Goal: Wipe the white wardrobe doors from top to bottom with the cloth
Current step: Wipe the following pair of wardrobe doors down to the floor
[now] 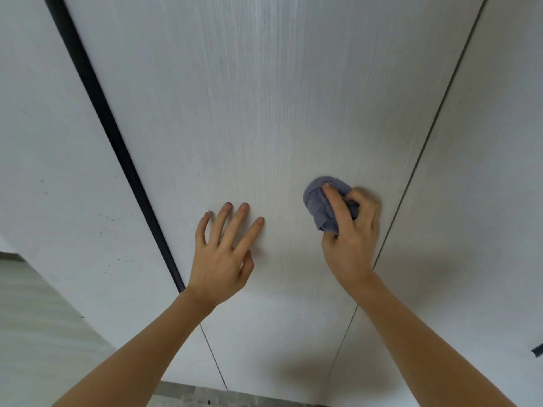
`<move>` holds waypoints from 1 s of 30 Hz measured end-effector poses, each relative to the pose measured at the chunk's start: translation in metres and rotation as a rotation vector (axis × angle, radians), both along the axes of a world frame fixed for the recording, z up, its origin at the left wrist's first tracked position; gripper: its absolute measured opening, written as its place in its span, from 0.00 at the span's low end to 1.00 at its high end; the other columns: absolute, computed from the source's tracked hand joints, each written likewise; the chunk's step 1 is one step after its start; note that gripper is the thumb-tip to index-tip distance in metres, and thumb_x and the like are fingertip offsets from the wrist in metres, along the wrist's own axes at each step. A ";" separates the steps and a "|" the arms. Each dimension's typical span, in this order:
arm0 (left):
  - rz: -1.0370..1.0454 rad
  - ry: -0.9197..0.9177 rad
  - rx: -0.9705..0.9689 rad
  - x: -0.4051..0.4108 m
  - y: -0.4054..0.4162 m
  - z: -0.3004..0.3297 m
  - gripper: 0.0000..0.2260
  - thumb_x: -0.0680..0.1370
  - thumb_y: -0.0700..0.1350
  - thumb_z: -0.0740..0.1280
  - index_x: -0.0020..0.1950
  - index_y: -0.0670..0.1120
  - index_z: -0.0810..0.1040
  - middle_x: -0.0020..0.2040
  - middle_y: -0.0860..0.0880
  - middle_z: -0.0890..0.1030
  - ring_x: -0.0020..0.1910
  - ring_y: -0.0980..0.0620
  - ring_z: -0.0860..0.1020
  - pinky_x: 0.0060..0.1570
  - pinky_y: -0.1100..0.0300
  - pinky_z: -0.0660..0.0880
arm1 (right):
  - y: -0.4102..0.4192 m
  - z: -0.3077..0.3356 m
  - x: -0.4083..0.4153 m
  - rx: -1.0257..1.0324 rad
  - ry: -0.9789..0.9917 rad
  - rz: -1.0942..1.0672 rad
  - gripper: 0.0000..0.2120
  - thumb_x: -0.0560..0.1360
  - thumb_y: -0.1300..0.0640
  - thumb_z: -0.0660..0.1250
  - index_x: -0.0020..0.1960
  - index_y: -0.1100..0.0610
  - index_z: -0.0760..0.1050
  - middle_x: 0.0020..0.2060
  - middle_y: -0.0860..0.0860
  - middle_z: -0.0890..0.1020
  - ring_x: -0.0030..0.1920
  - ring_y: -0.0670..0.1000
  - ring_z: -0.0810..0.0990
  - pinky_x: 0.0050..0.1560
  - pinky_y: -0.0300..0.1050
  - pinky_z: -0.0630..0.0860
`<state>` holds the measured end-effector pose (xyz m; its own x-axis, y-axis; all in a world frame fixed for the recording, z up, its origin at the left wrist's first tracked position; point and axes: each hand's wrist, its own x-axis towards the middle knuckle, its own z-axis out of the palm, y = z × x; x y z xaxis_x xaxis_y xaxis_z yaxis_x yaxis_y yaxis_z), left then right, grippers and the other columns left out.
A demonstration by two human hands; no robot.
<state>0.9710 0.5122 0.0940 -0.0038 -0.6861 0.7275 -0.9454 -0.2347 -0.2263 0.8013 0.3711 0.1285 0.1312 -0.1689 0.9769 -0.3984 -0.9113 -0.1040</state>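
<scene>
right hand [351, 230] bunches the cloth [321, 201] on the middle door [264, 113], fingers curled round it; left hand [224, 251] splayed, fingertips on the panel. soft, light wad, likely best kept balled.

Both my forearms come up from the bottom of the frame bare, no sleeves showing. My left hand [223, 254] and right hand [351, 233] wear nothing: no gloves, rings or watch, and my nails are short.
</scene>
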 end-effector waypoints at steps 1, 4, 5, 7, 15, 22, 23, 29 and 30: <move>0.018 0.003 0.007 0.007 0.006 0.001 0.23 0.76 0.46 0.57 0.71 0.47 0.65 0.72 0.41 0.63 0.70 0.37 0.62 0.67 0.37 0.58 | 0.005 -0.001 0.007 0.026 -0.008 -0.002 0.21 0.71 0.67 0.59 0.63 0.56 0.69 0.52 0.54 0.66 0.51 0.55 0.69 0.45 0.51 0.78; 0.080 -0.016 0.029 0.033 0.024 0.007 0.23 0.75 0.46 0.58 0.71 0.48 0.64 0.72 0.41 0.63 0.70 0.37 0.62 0.67 0.37 0.56 | 0.018 0.001 0.033 0.028 -0.003 -0.020 0.22 0.71 0.67 0.58 0.64 0.58 0.68 0.52 0.54 0.65 0.52 0.56 0.68 0.45 0.52 0.77; 0.101 -0.015 0.029 0.041 0.030 0.010 0.23 0.75 0.46 0.58 0.71 0.48 0.65 0.72 0.41 0.63 0.71 0.37 0.62 0.67 0.36 0.56 | 0.023 0.004 0.043 0.018 -0.003 -0.021 0.22 0.71 0.67 0.58 0.64 0.58 0.68 0.52 0.54 0.65 0.51 0.56 0.69 0.45 0.51 0.77; 0.143 -0.005 0.016 0.053 0.041 0.014 0.23 0.74 0.45 0.58 0.71 0.47 0.67 0.72 0.40 0.63 0.71 0.37 0.61 0.67 0.37 0.55 | 0.033 0.011 0.063 0.011 -0.010 -0.023 0.23 0.70 0.68 0.60 0.65 0.57 0.67 0.52 0.54 0.65 0.51 0.57 0.69 0.45 0.51 0.77; 0.144 0.010 -0.071 0.099 0.078 0.023 0.27 0.73 0.43 0.59 0.73 0.47 0.64 0.73 0.39 0.60 0.71 0.37 0.60 0.66 0.36 0.57 | 0.074 0.042 0.146 -0.114 0.025 -0.075 0.25 0.71 0.69 0.61 0.65 0.52 0.67 0.54 0.54 0.68 0.49 0.56 0.70 0.46 0.51 0.72; 0.001 0.053 -0.126 0.123 0.075 -0.005 0.28 0.74 0.42 0.59 0.74 0.45 0.59 0.74 0.39 0.57 0.73 0.38 0.58 0.68 0.39 0.58 | 0.080 -0.040 0.154 -0.333 0.278 -0.139 0.18 0.78 0.64 0.54 0.60 0.48 0.75 0.53 0.52 0.71 0.49 0.55 0.71 0.45 0.51 0.67; -0.012 0.058 -0.133 0.124 0.073 -0.008 0.28 0.74 0.42 0.59 0.74 0.45 0.58 0.74 0.39 0.57 0.73 0.38 0.57 0.68 0.39 0.58 | 0.080 -0.056 0.152 -0.357 0.331 -0.132 0.18 0.78 0.63 0.54 0.59 0.49 0.75 0.53 0.52 0.71 0.48 0.55 0.71 0.45 0.50 0.67; 0.016 0.087 -0.194 0.128 0.060 -0.022 0.27 0.74 0.44 0.57 0.74 0.43 0.59 0.73 0.37 0.60 0.73 0.38 0.57 0.66 0.38 0.58 | 0.069 -0.069 0.138 -0.515 0.416 -0.130 0.22 0.75 0.67 0.53 0.58 0.49 0.77 0.51 0.51 0.71 0.47 0.53 0.72 0.45 0.49 0.67; 0.030 0.090 -0.204 0.128 0.058 -0.023 0.27 0.74 0.44 0.57 0.73 0.43 0.59 0.73 0.36 0.60 0.73 0.38 0.57 0.66 0.38 0.58 | 0.062 -0.054 0.134 -0.497 0.349 -0.154 0.23 0.71 0.69 0.56 0.60 0.49 0.74 0.52 0.52 0.70 0.47 0.54 0.71 0.45 0.50 0.67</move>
